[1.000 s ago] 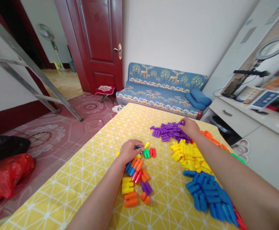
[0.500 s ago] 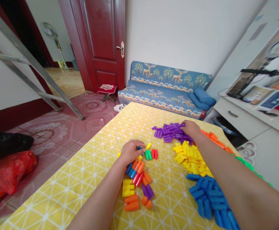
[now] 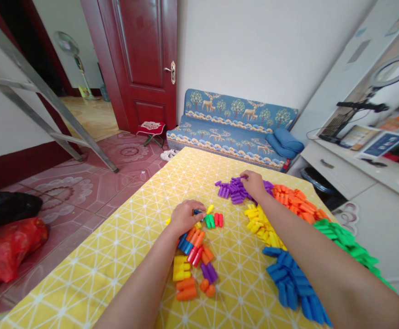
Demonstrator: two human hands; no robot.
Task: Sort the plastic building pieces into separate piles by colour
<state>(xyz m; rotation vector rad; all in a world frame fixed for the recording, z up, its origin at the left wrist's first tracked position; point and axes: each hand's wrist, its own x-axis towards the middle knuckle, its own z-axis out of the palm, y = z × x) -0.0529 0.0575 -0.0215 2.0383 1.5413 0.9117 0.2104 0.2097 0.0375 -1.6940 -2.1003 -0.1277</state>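
My left hand [image 3: 184, 216] rests on the yellow tablecloth [image 3: 124, 256], fingers curled on a small blue block at the top of a chain of joined coloured blocks [image 3: 194, 256]. My right hand [image 3: 253, 183] reaches across to the pile of purple blocks [image 3: 231, 189] and lies on it with fingers bent; what it holds is hidden. Beside my right arm lie sorted piles: yellow blocks [image 3: 263, 225], blue blocks [image 3: 290, 281], orange blocks [image 3: 297, 203] and green blocks [image 3: 345, 240].
A blue patterned sofa [image 3: 233, 125] stands beyond the table's far edge. To the left are a red door [image 3: 140, 64], a metal ladder [image 3: 41, 100], a small stool [image 3: 150, 130] and a red bag [image 3: 7, 249] on the tiled floor. White cabinets [image 3: 357, 183] stand at the right.
My right hand has slid leftward over the purple pile. The orange and green piles have come into view beside my right arm. My left hand stays on the block chain.
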